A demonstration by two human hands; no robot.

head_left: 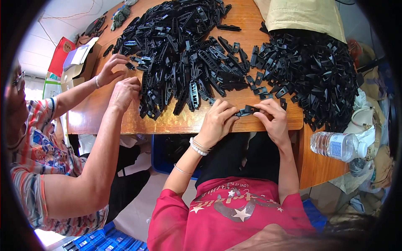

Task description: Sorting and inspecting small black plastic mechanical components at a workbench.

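Observation:
Just above the near edge of the wooden table (180, 123), my left hand (217, 120) is closed around a long black plastic part, mostly hidden by the fingers. My right hand (273, 120) pinches a small black plastic clip (251, 109) against the end of that part, between thumb and fingers. Whether the two pieces are joined, I cannot tell. Beyond my left hand lies a big heap of long, slotted black parts (180, 62). A mound of small black clips (314, 75) spreads beyond and to the right of my right hand.
A co-worker's hands (121, 90) work at the heap's left side. A beige sack (307, 19) lies behind the clips. A clear plastic bottle (338, 145) rests on its side at the right. Cardboard boxes (77, 69) stand far left; blue crates (104, 240) sit below.

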